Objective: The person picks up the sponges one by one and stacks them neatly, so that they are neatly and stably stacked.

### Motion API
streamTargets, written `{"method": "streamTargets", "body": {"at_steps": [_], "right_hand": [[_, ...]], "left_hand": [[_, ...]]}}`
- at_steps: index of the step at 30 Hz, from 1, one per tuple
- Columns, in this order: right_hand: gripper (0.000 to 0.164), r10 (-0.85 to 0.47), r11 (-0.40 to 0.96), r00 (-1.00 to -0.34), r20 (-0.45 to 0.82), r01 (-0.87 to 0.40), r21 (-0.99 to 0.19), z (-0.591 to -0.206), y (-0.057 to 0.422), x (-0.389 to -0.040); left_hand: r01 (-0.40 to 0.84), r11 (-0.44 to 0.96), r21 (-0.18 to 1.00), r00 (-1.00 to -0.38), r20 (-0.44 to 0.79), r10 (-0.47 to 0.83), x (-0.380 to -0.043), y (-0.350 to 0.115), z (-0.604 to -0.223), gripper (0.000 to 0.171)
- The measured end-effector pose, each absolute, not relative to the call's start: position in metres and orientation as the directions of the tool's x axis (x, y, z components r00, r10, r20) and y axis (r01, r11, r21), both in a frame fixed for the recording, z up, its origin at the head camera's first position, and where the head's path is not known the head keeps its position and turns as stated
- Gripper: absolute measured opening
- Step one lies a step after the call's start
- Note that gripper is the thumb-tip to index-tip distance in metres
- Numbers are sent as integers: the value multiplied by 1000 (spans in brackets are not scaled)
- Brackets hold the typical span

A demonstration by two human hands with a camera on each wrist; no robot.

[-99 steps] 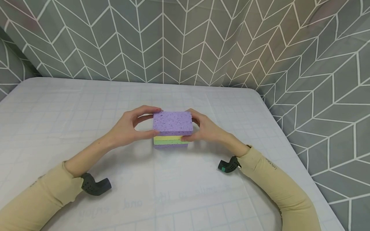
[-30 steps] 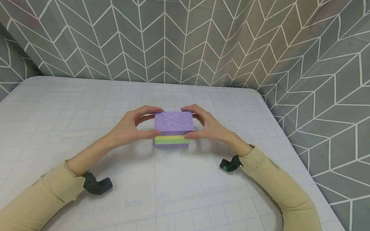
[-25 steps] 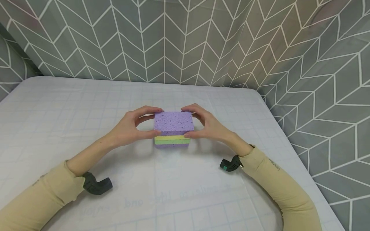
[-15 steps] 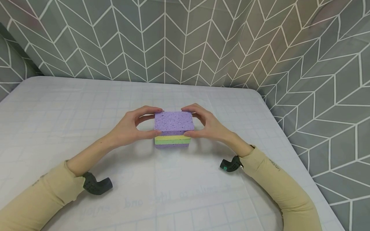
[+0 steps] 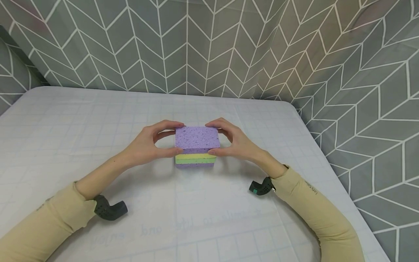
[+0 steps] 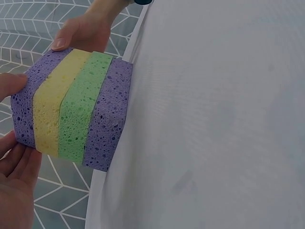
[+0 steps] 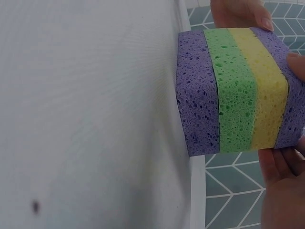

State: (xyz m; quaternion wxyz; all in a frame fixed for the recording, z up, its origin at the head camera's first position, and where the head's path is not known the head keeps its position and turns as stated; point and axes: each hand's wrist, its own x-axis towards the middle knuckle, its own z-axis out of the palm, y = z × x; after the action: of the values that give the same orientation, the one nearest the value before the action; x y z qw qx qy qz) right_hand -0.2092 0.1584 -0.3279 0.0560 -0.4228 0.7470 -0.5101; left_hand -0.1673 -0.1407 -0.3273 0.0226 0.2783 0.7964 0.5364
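Note:
A neat stack of sponges stands on the white-covered table, layered purple, green, yellow and purple from the bottom. My left hand (image 5: 145,143) grips the top purple sponge (image 5: 197,138) at its left end, thumb on the near edge and fingertips at the far edge. Mirroring it, my right hand (image 5: 237,140) pinches the right end the same way. Both wrist views show the layers from the side: the yellow sponge (image 6: 56,102), the green sponge (image 7: 233,90) and the bottom purple sponge (image 7: 198,95), which meets the table surface.
The table (image 5: 98,116) has a white cloth with faint grid lines and lettering. Grey curtains (image 5: 196,47) with white chevron lines hang behind it and along the right. Black camera mounts (image 5: 110,209) jut out at both sleeve cuffs.
Since the earliest frame, my right fingertips have moved left along the far edge of the top sponge, and the right thumb has shifted up slightly. In the latest half second, almost nothing moves.

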Motion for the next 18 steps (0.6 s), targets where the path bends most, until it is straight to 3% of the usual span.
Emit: {"method": "streamTargets", "body": {"at_steps": [18], "right_hand": [[64,-681,156,-650,338,-580,-800,-328,158,-207]], "left_hand": [[389,295,873,-857,224,464,-166,-141,-326,68]]}}
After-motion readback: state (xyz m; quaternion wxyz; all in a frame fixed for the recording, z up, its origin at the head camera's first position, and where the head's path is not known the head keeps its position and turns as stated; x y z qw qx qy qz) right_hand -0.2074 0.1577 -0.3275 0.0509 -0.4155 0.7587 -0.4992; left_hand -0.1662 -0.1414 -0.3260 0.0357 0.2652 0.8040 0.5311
